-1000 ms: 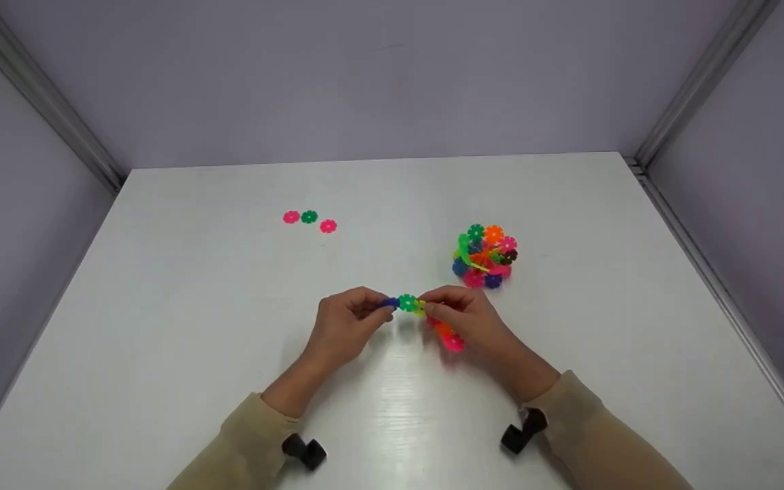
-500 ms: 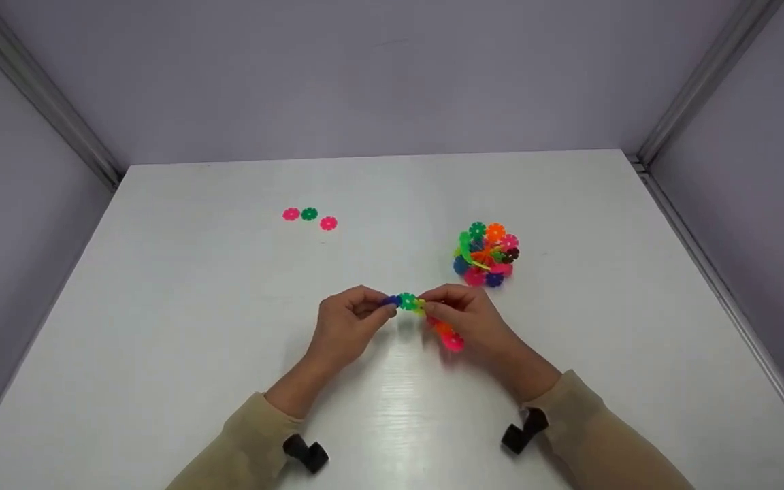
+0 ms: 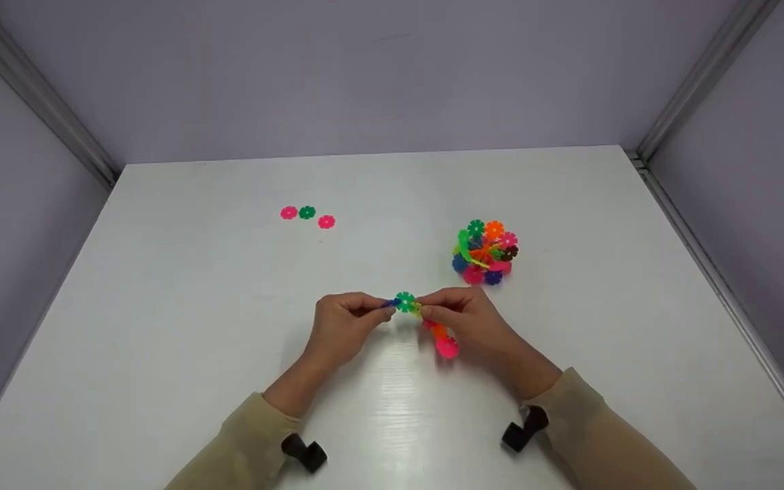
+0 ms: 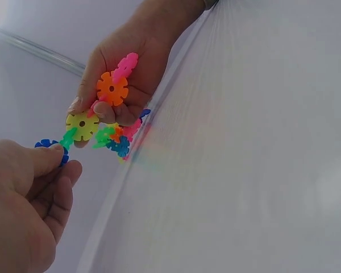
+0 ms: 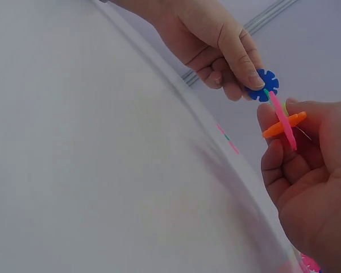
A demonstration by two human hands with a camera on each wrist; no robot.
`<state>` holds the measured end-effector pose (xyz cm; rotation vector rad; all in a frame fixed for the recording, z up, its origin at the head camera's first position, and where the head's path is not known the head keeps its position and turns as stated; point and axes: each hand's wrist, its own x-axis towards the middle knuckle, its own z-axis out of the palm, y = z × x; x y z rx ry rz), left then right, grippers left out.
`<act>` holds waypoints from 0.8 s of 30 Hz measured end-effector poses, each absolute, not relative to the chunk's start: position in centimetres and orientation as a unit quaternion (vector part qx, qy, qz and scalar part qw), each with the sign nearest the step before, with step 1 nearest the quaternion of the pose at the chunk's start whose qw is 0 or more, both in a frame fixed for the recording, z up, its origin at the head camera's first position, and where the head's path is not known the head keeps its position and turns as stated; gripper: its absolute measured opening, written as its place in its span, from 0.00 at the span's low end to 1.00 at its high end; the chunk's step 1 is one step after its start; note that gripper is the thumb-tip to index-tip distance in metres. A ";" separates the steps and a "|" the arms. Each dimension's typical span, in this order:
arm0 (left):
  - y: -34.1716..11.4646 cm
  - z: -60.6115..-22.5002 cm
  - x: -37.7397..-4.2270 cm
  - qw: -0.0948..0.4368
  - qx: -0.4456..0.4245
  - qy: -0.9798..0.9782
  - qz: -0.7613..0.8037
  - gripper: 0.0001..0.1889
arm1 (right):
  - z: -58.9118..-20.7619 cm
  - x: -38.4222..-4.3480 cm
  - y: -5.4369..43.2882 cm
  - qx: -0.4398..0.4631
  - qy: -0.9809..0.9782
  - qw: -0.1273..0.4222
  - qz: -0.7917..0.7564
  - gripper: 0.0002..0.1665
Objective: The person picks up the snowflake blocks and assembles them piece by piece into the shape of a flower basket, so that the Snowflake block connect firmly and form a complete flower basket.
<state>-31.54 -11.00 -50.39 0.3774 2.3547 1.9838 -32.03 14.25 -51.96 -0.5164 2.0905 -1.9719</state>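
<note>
Between my two hands stretches a chain of notched plastic snowflake discs, held above the table. My left hand [image 3: 341, 330] pinches the blue disc [image 4: 51, 149] at one end between thumb and finger. Slotted into it is a green disc [image 3: 405, 302], then a yellow disc [image 4: 82, 126]. My right hand [image 3: 470, 320] pinches the chain at the yellow disc. From there a pink disc, an orange disc [image 4: 112, 89] and a pink end disc [image 3: 447, 347] hang toward me beneath the right palm. In the right wrist view the orange and pink discs overlap edge-on.
A ball-shaped cluster of joined multicoloured discs [image 3: 485, 253] sits on the white table [image 3: 194, 286], beyond my right hand. Farther back on the left lie two loose pink discs [image 3: 327, 222] and a loose green disc [image 3: 307, 212]. Grey walls [image 3: 365, 82] enclose the table's back and sides.
Both hands keep their pinch in nearly the same place. The hanging pink end of the chain has swung slightly left and turned flatter to the head view.
</note>
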 end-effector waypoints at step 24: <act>-11.7 -50.2 -32.1 0.095 0.188 0.766 0.608 0.11 | -52.2 -32.0 13.9 -0.155 0.692 0.158 -0.687 0.19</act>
